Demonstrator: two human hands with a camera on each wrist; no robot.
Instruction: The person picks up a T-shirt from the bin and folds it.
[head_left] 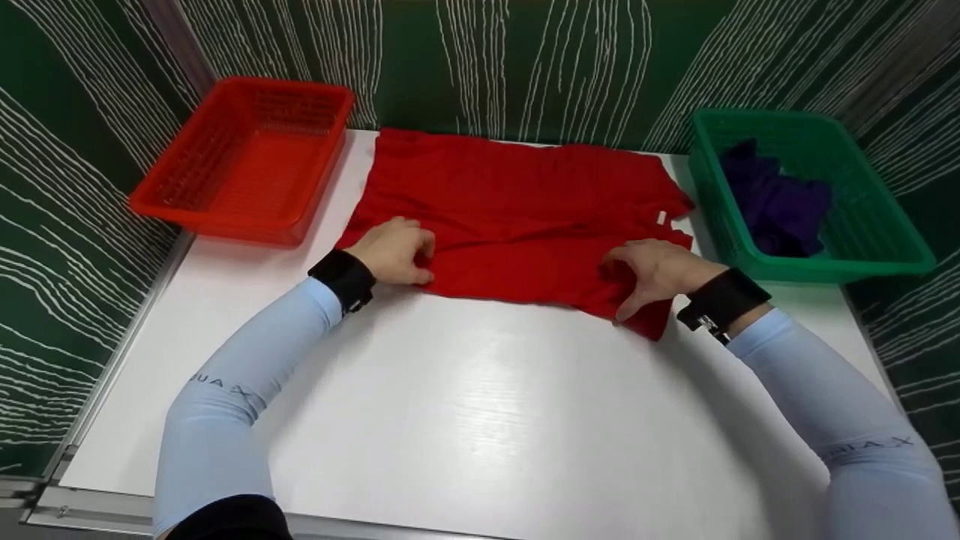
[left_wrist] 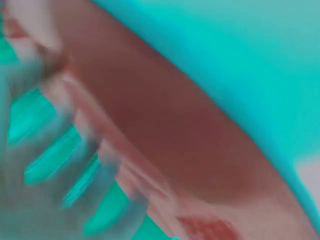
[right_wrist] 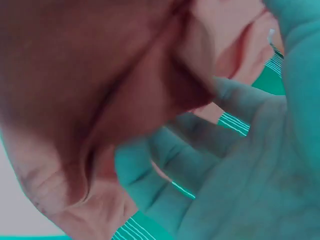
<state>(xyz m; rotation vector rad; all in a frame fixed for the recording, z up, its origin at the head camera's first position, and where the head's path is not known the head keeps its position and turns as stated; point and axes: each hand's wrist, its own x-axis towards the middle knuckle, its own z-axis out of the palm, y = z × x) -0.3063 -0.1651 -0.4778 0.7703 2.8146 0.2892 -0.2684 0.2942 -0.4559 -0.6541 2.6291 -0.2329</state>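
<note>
A red cloth (head_left: 510,180) lies spread across the far part of the worktop, lightly creased, with a small white tag (head_left: 661,217) near its right edge. At its near left side rests the left hand (head_left: 391,251), thumb and fingers apart in the head view; whether they pinch any fabric cannot be told, the left wrist view being blurred. The right hand (head_left: 656,271) is wide at the near right corner, its bent fingers touching the fabric and its thumb well away from them. The worktop (head_left: 480,397) is white and smooth, catching a patch of glare in front of the cloth, with a metal rail (head_left: 97,504) along its near edge. A red basket (head_left: 251,231) stands at the far left, and a green basket (head_left: 825,270) at the far right holds purple cloth (head_left: 784,206). Dark green walls (head_left: 555,75) with wavy white lines enclose the back and both sides.
</note>
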